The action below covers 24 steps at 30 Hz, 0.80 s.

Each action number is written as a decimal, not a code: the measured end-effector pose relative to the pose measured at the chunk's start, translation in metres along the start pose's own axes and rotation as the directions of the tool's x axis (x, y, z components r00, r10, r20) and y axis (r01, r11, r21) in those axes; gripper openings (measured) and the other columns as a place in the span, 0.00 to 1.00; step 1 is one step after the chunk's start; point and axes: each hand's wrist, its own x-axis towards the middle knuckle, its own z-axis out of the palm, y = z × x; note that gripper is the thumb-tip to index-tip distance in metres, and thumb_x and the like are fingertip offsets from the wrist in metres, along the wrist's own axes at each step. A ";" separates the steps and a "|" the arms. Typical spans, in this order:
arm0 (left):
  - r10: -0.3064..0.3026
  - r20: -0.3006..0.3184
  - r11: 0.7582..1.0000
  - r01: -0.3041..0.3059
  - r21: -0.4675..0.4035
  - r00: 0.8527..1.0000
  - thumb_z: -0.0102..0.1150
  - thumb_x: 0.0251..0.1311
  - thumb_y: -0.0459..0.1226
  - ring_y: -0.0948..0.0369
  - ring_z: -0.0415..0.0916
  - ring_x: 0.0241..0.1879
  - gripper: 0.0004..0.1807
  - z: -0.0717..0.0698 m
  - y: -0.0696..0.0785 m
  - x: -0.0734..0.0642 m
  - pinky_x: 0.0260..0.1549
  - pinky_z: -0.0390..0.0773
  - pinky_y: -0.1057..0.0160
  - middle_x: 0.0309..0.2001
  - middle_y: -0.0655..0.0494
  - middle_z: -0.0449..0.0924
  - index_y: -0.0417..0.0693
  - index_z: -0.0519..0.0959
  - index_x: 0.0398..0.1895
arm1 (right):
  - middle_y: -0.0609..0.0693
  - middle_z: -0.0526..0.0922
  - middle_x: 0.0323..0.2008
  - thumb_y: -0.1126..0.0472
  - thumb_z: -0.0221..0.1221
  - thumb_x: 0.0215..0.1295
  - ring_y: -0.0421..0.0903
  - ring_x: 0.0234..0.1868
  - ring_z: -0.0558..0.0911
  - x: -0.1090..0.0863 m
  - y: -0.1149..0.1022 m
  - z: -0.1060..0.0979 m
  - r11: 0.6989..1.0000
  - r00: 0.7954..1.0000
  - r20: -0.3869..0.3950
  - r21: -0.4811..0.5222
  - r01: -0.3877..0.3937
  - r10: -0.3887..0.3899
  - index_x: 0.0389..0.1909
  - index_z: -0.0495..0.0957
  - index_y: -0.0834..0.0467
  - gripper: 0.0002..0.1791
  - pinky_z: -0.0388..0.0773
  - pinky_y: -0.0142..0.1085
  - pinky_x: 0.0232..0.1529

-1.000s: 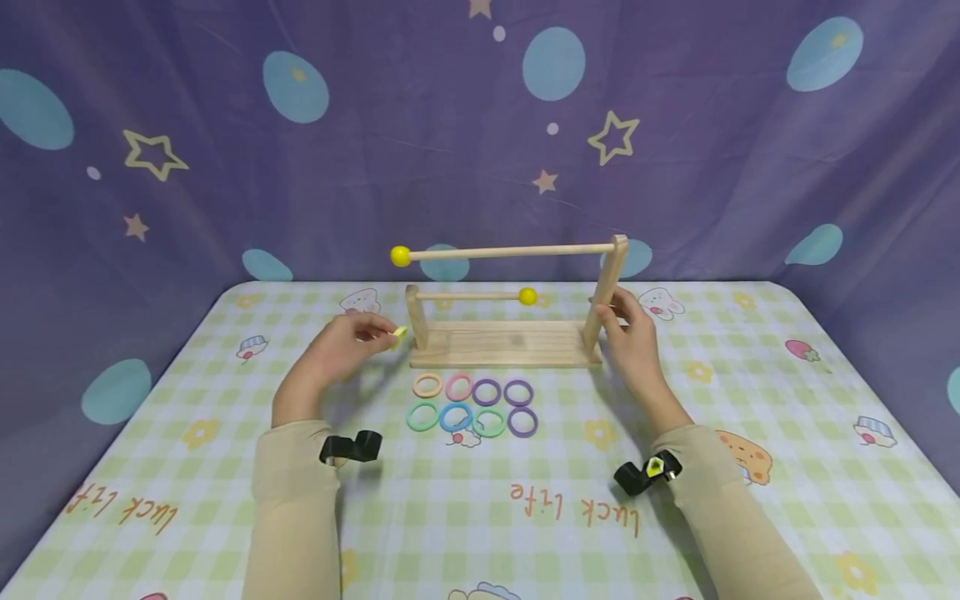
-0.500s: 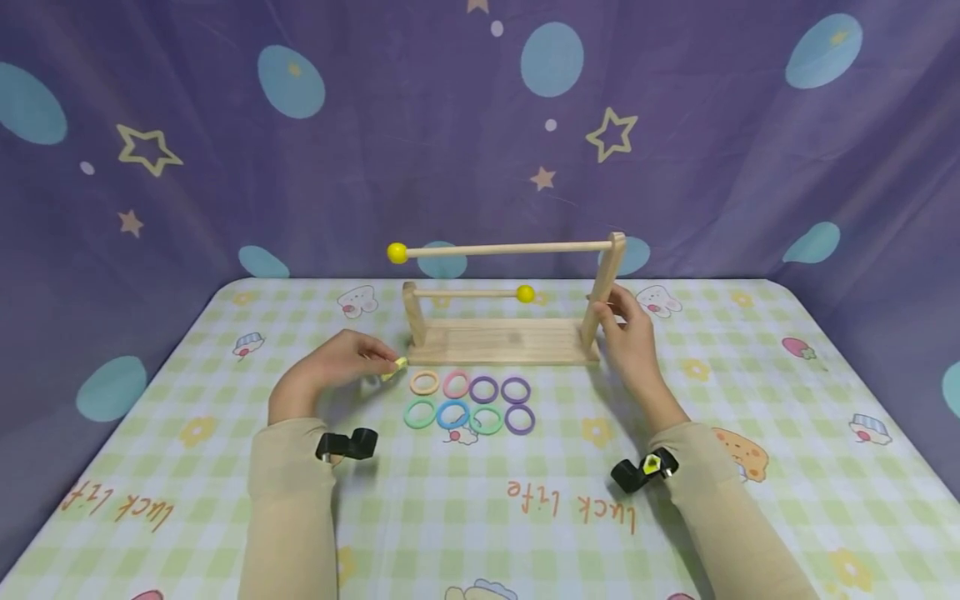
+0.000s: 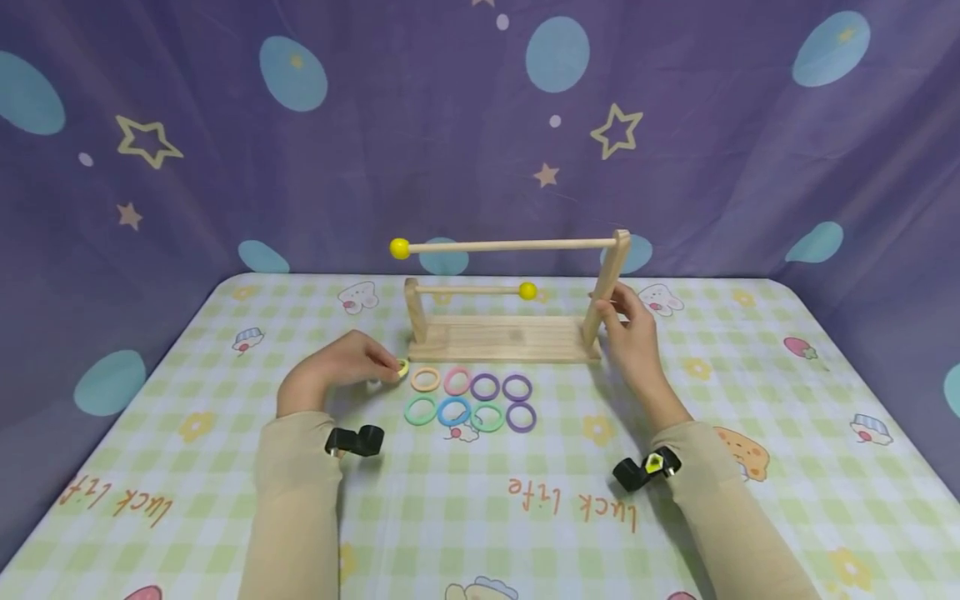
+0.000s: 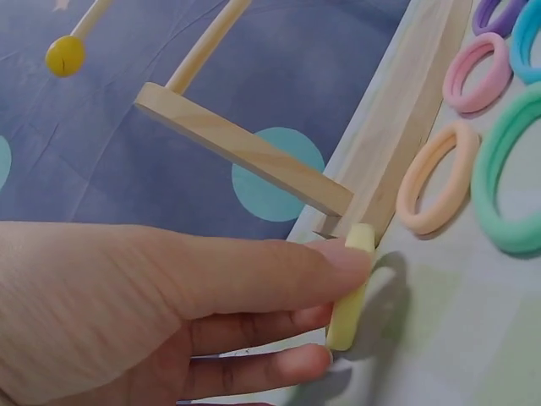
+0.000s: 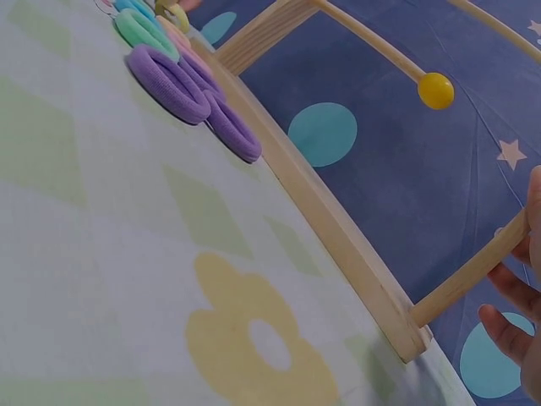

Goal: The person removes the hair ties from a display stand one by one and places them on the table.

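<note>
My left hand (image 3: 345, 365) pinches a pale yellow hair tie (image 4: 348, 313) between thumb and fingers. It is low over the cloth, left of the laid-out hair ties and by the front left corner of a wooden stand (image 3: 510, 353). The stand has two upright posts and two horizontal rods, each tipped with a yellow ball (image 3: 400, 248). My right hand (image 3: 632, 343) holds the taller right post (image 3: 611, 275), thumb in front and fingers behind. Nearest the yellow tie lies a peach hair tie (image 4: 412, 193), with a green one (image 4: 499, 230) beside it.
Several hair ties lie in two rows before the stand, among them a pink one (image 4: 452, 83), a blue one (image 3: 453, 424) and a purple one (image 5: 161, 95). A checked tablecloth (image 3: 570, 550) covers the table. Behind it hangs a purple curtain (image 3: 450, 150).
My left hand has come down with the yellow hair tie from beside the left post to close over the cloth, left of the peach one. The right hand stays on its post.
</note>
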 end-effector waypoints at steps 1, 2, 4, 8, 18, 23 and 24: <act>-0.005 0.005 1.000 0.005 0.000 1.000 0.69 0.58 0.38 0.60 0.76 0.41 0.15 0.000 0.000 0.000 0.44 0.75 0.60 0.44 0.48 0.86 0.36 0.86 0.45 | 0.63 0.81 0.54 0.62 0.55 0.72 0.56 0.54 0.79 0.000 -0.003 0.000 1.000 1.000 0.001 0.000 -0.001 0.001 0.62 0.72 0.65 0.21 0.71 0.31 0.44; -0.004 0.010 1.000 0.004 0.001 1.000 0.69 0.57 0.38 0.60 0.75 0.39 0.15 0.000 0.000 0.001 0.43 0.75 0.62 0.43 0.48 0.86 0.36 0.86 0.44 | 0.64 0.80 0.54 0.63 0.54 0.72 0.57 0.54 0.78 -0.001 -0.006 0.000 1.000 1.000 0.002 -0.004 -0.002 0.002 0.62 0.72 0.66 0.20 0.71 0.32 0.45; -0.007 0.016 1.000 0.007 0.003 1.000 0.69 0.57 0.38 0.62 0.74 0.38 0.15 0.000 0.000 0.002 0.42 0.74 0.63 0.43 0.49 0.86 0.36 0.86 0.44 | 0.67 0.79 0.54 0.64 0.53 0.73 0.59 0.55 0.78 -0.003 -0.016 0.000 1.000 1.000 0.008 -0.011 0.000 0.000 0.62 0.71 0.68 0.20 0.73 0.35 0.47; -0.010 0.019 1.000 0.010 0.002 1.000 0.70 0.57 0.39 0.63 0.73 0.37 0.15 0.000 0.000 0.003 0.42 0.73 0.64 0.42 0.51 0.86 0.38 0.87 0.44 | 0.67 0.79 0.54 0.64 0.53 0.73 0.60 0.56 0.78 -0.002 -0.020 0.000 1.000 1.000 0.012 -0.016 -0.004 0.005 0.62 0.71 0.69 0.20 0.73 0.36 0.47; -0.013 -0.011 0.999 0.012 -0.038 1.000 0.68 0.59 0.41 0.59 0.75 0.41 0.15 0.001 0.002 0.001 0.45 0.74 0.60 0.42 0.50 0.86 0.38 0.86 0.44 | 0.60 0.81 0.55 0.55 0.56 0.72 0.54 0.54 0.79 0.001 0.002 -0.003 1.000 1.000 0.006 -0.014 -0.003 0.003 0.63 0.73 0.62 0.23 0.72 0.32 0.46; 0.038 -0.064 0.998 -0.041 -0.048 0.997 0.63 0.64 0.39 0.55 0.78 0.45 0.16 0.004 0.000 0.005 0.50 0.75 0.54 0.45 0.45 0.85 0.35 0.84 0.47 | 0.60 0.81 0.56 0.56 0.55 0.73 0.53 0.54 0.79 0.001 0.001 -0.003 1.000 1.000 0.011 -0.026 -0.013 0.013 0.64 0.71 0.63 0.24 0.72 0.32 0.47; 0.056 -0.071 0.997 -0.060 -0.052 0.996 0.62 0.65 0.38 0.54 0.78 0.45 0.16 0.005 -0.001 0.007 0.50 0.75 0.54 0.45 0.44 0.85 0.34 0.83 0.48 | 0.60 0.80 0.56 0.56 0.55 0.73 0.52 0.54 0.78 0.000 0.001 -0.003 1.000 1.000 0.015 -0.024 -0.014 0.015 0.64 0.71 0.63 0.23 0.73 0.33 0.47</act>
